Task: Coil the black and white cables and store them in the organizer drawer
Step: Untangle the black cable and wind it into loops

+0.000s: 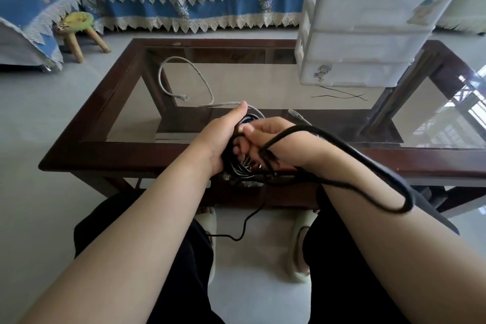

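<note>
Off to the far side of the left fingers, the white cable (pixel 184 79) lay loose on the glass table (pixel 123 81), one plug end bare, not yet coiled. The left hand (pixel 223 137) was wrapped round a bundle of the black cable (pixel 342 166), thumb up over the top, fingers curled beneath the loops. Pressed against it, the right hand (pixel 273 142) had its fingers folded onto the same bundle, pinching a strand; from them a long slack loop swung out past the right forearm, and another tail hung below the hands toward the floor.

I judged the black cable's coiling to be midway. The next move would call for drawing that slack loop in and laying it round the bundle. Well beyond the right fingers stood the organizer (pixel 368 34), its drawers seemingly all closed.
</note>
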`<state>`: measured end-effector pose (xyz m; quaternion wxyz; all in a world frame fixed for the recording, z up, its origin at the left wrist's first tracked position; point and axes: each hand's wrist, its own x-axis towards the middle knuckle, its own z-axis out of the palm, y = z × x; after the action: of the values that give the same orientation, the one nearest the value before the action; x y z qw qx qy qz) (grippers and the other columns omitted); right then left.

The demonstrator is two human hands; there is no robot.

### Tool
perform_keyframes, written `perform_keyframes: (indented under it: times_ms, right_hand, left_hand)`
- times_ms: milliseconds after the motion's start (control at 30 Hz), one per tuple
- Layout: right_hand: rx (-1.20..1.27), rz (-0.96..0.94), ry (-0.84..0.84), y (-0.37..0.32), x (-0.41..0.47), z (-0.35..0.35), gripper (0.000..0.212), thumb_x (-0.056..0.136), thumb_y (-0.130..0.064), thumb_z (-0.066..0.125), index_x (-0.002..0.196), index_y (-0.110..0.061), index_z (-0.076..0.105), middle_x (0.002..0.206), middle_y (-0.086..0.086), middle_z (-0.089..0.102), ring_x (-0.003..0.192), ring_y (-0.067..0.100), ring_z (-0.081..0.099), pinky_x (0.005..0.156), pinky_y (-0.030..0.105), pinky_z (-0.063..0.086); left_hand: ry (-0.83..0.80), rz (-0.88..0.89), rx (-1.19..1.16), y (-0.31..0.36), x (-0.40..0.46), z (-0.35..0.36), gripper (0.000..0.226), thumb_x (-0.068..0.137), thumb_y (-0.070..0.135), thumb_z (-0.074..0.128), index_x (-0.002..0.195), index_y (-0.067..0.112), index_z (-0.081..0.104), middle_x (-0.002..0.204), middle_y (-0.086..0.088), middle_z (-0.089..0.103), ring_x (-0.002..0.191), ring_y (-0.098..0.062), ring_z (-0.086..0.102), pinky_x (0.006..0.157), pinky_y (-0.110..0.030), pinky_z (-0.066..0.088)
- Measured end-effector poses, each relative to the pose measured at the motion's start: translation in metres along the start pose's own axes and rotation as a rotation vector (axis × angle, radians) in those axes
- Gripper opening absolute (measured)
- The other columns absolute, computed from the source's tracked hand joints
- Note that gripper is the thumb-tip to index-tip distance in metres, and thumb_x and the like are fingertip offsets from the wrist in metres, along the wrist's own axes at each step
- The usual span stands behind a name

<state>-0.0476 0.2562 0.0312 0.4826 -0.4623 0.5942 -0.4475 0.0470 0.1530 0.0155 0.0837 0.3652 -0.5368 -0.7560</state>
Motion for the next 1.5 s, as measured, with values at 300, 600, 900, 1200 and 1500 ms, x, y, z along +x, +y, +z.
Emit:
perform_keyframes:
  times_ms: [300,600,900,1200,1500]
  right_hand:
    - [-0.803,-0.184,0.374,0.009,0.0,-0.001,0.032,0.1,-0.038,0.038,0.072,-0.024,0.045,0.056,-0.001,0.061,0.05,0.013,0.059,0.055,0.029,0.043]
    - [-1.006,-0.281,0.645,0.019,0.005,0.007,0.046,0.097,-0.05,0.032,0.093,-0.009,0.053,0.066,0.013,0.062,0.062,0.037,0.06,0.051,0.033,0.032]
    - [-1.082,-0.196,0.875,0.014,0.002,0.005,0.06,0.078,-0.073,0.045,0.057,-0.017,0.042,0.047,-0.002,0.04,0.044,0.024,0.037,0.043,0.023,0.016]
    - [-0.168,-0.009,0.158,0.006,-0.01,-0.03,0.036,0.081,-0.042,0.07,0.065,-0.013,0.056,0.05,-0.005,0.044,0.043,0.005,0.036,0.045,0.018,0.025]
    - [0.459,-0.041,0.093,0.006,-0.018,-0.047,0.015,0.085,-0.013,0.058,0.098,-0.013,0.053,0.062,-0.003,0.046,0.038,0.002,0.028,0.034,0.013,0.022]
  left_hand:
    - [-0.043,-0.049,-0.174,0.002,-0.009,0.006,0.058,0.093,0.059,0.046,0.052,0.018,0.041,0.043,0.002,0.032,0.035,-0.01,0.032,0.038,-0.018,0.031]
    - [-0.045,-0.033,-0.129,0.007,-0.016,0.012,0.062,0.089,0.064,0.049,0.047,0.02,0.037,0.039,0.004,0.026,0.034,-0.01,0.025,0.037,-0.018,0.025]
    - [-0.174,-0.008,-0.018,0.011,-0.019,0.005,0.069,0.087,0.073,0.037,0.04,0.021,0.035,0.038,0.004,0.022,0.03,-0.008,0.019,0.033,-0.019,0.02]
    - [-0.335,0.05,0.374,0.012,-0.027,-0.009,0.064,0.066,0.08,0.039,0.057,0.016,0.039,0.038,0.002,0.026,0.027,-0.008,0.02,0.036,-0.018,0.019]
    - [-0.528,0.081,0.198,0.013,-0.023,-0.019,0.048,0.084,0.05,0.065,0.061,0.017,0.041,0.037,0.006,0.028,0.026,-0.004,0.024,0.034,-0.017,0.024]
